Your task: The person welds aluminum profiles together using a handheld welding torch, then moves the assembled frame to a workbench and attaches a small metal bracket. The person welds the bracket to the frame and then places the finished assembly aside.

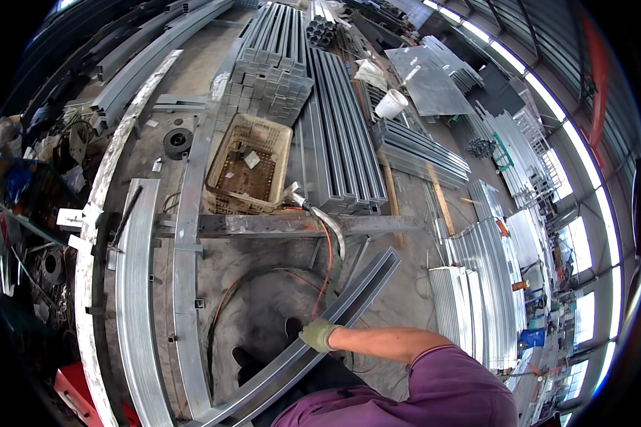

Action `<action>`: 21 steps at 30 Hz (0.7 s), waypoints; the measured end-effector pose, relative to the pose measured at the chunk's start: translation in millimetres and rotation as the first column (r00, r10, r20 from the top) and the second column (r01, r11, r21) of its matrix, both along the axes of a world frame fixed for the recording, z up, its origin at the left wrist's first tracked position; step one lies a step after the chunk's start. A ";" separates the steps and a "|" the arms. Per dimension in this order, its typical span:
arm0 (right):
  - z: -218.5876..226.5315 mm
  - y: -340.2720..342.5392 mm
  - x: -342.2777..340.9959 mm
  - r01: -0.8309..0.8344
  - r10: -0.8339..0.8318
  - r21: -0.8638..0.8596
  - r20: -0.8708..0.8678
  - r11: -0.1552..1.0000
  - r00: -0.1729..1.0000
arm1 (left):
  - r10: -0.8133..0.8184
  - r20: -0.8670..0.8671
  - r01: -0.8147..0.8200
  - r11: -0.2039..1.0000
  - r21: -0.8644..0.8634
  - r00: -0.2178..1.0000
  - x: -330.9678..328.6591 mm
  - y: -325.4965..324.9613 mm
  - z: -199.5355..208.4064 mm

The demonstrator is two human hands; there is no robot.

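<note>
The right hand (pixel 317 334) held the long steel beam (pixel 288 363), near middle, fingers curled on its edge, it seemed; the left hand was out of sight; the step looked like shifting it; next needed a firm grip; gray floor (pixel 399 306), metal bars (pixel 342 128) far, windows (pixel 582 245) right.

Channel (pixel 281 377) reads to me as bare metal, smooth, glossy along edges. Right hand (pixel 318 335) in cloth glove (pixel 320 333), matt, slightly rough. Shirt (pixel 463 384): soft cloth, faint sheen. I see long stacked profiles (pixel 342 135) in smooth, shiny metal. Crate (pixel 238 205): dull, grimy plastic. Bucket (pixel 390 105): smooth plastic by look. Strip (pixel 441 203): matt bare wood. Left beam (pixel 85 299): patchy, rough white coat. Floor (pixel 402 292): matt, concrete-like, scuffed.
</note>
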State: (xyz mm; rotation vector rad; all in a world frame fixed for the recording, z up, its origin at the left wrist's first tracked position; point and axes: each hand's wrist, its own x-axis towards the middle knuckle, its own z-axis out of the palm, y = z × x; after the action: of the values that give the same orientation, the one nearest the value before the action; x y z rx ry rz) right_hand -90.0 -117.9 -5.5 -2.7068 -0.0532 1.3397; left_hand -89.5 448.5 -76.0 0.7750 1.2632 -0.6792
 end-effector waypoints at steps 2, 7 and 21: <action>3.0 4.1 -8.9 -0.004 0.005 -0.026 0.009 1.000 1.000 | -0.098 0.059 0.097 0.995 0.019 0.993 10.0 -19.4 -2.7; -8.1 -0.6 -35.0 0.046 -0.048 0.030 0.088 0.999 0.995 | -0.380 0.236 0.349 0.923 0.164 0.894 19.0 -62.8 -5.1; 0.8 -107.6 -227.8 0.306 -0.298 -0.059 0.114 0.950 0.948 | -0.861 0.387 0.694 0.500 0.519 0.330 -79.7 -106.9 -20.4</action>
State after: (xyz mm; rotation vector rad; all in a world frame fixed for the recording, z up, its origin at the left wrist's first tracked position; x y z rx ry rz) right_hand -317.7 -225.5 -4.6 -2.7018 0.3952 1.1330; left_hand -169.2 341.6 -96.3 1.7523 0.2562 -0.9295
